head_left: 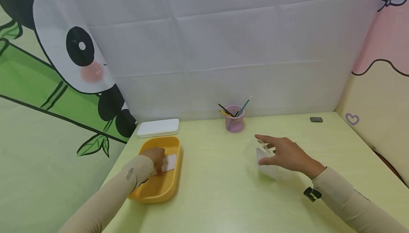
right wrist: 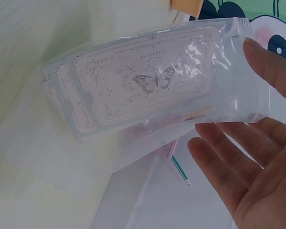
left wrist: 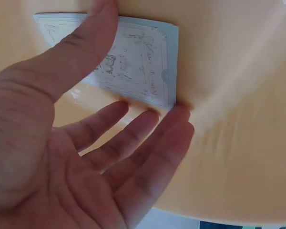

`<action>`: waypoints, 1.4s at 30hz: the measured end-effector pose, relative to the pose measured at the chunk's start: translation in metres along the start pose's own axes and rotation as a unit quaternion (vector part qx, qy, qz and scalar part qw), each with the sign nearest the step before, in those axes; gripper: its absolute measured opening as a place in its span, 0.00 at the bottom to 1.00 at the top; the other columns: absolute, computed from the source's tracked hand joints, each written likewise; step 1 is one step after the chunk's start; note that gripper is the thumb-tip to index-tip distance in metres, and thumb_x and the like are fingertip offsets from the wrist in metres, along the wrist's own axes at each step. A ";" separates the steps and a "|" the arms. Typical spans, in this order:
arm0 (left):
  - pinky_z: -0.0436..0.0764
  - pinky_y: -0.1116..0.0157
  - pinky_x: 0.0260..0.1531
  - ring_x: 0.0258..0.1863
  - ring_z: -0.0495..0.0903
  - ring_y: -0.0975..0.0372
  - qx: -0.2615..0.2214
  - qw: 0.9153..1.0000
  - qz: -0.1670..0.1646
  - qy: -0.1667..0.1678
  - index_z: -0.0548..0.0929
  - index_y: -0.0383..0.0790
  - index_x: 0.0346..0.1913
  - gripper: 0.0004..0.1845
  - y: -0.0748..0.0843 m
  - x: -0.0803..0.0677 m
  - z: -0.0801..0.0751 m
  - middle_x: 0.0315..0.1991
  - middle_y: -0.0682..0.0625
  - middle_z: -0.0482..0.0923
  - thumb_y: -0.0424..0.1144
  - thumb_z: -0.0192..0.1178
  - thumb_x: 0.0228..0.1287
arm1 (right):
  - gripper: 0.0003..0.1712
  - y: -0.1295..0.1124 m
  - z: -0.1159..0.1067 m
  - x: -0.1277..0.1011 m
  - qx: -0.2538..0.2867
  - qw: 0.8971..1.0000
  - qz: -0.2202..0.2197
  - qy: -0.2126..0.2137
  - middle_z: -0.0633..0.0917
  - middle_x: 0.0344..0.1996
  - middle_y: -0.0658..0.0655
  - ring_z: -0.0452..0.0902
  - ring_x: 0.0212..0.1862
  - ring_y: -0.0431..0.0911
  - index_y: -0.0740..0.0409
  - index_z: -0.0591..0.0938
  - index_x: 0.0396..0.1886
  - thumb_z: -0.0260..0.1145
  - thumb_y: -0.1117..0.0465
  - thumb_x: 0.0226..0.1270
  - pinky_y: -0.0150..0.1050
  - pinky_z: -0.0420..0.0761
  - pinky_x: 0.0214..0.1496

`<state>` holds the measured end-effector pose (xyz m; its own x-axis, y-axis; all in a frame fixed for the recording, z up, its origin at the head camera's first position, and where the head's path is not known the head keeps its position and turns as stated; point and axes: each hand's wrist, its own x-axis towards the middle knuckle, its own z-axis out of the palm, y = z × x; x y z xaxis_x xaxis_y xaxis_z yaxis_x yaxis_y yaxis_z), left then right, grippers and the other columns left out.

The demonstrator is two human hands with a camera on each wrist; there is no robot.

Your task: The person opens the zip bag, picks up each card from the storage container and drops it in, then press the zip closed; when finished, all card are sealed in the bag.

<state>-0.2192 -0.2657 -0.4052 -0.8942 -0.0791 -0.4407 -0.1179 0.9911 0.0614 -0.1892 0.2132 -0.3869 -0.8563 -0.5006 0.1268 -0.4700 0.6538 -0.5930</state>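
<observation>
Inside a yellow plastic tray (head_left: 176, 183), my left hand (head_left: 156, 156) is at a small printed card (head_left: 170, 162). The left wrist view shows the thumb lying across the pale card (left wrist: 138, 62), the other fingers spread, with fingertips at its lower corner. On the right, my right hand (head_left: 289, 155) holds a clear plastic bag (right wrist: 231, 83) by its mouth, thumb at one edge and fingers at the opposite edge. Several cards lie in the bag, the front one a butterfly card (right wrist: 148, 78) with an ornate border.
A pink mesh cup (head_left: 234, 123) with pencils stands at the back against the white backdrop. Behind the tray lies a flat white box (head_left: 158, 127). A small dark block (head_left: 316, 119) sits at the back right. Printed curtains border the table on both sides.
</observation>
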 end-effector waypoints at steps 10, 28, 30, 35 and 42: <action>0.77 0.53 0.45 0.37 0.74 0.52 0.017 1.000 -0.006 -0.009 0.81 0.40 0.44 0.22 0.001 -0.002 -0.007 0.36 0.47 0.77 0.35 0.79 0.47 | 0.50 0.000 -0.002 0.001 -0.009 1.000 0.000 -0.001 0.79 0.63 0.56 0.81 0.54 0.54 0.43 0.68 0.76 0.77 0.39 0.54 0.48 0.82 0.43; 0.72 0.42 0.58 0.49 0.76 0.49 0.047 0.999 0.016 0.007 0.70 0.32 0.67 0.47 -0.006 0.007 -0.006 0.62 0.36 0.73 0.38 0.82 0.43 | 0.50 0.000 -0.005 0.002 -0.007 1.000 -0.004 0.003 0.79 0.63 0.55 0.82 0.53 0.54 0.43 0.68 0.76 0.76 0.37 0.54 0.51 0.82 0.45; 0.73 0.42 0.57 0.47 0.76 0.49 0.050 0.999 0.014 0.011 0.70 0.32 0.67 0.47 -0.006 0.007 -0.005 0.61 0.36 0.73 0.39 0.82 0.43 | 0.50 0.000 -0.005 0.002 -0.008 1.000 -0.003 0.003 0.79 0.63 0.55 0.82 0.53 0.54 0.43 0.68 0.76 0.76 0.38 0.54 0.51 0.82 0.45; 0.76 0.45 0.54 0.44 0.76 0.50 0.072 0.997 0.026 0.024 0.71 0.31 0.64 0.46 -0.005 0.002 -0.001 0.57 0.36 0.73 0.42 0.83 0.41 | 0.50 0.000 -0.002 0.001 -0.008 1.000 0.002 0.000 0.79 0.63 0.55 0.82 0.53 0.55 0.43 0.68 0.76 0.77 0.39 0.54 0.51 0.82 0.44; 0.75 0.47 0.55 0.43 0.76 0.49 0.057 0.998 0.032 0.024 0.65 0.31 0.65 0.49 -0.007 -0.001 0.007 0.56 0.35 0.73 0.41 0.83 0.42 | 0.50 -0.001 0.001 -0.001 -0.004 1.000 0.000 0.001 0.80 0.63 0.54 0.81 0.54 0.53 0.42 0.69 0.76 0.77 0.39 0.54 0.49 0.81 0.44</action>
<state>-0.2150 -0.2719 -0.4113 -0.9185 -0.0171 -0.3951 -0.0120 0.9998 -0.0154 -0.1882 0.2125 -0.3870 -0.8572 -0.4987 0.1288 -0.4714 0.6588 -0.5864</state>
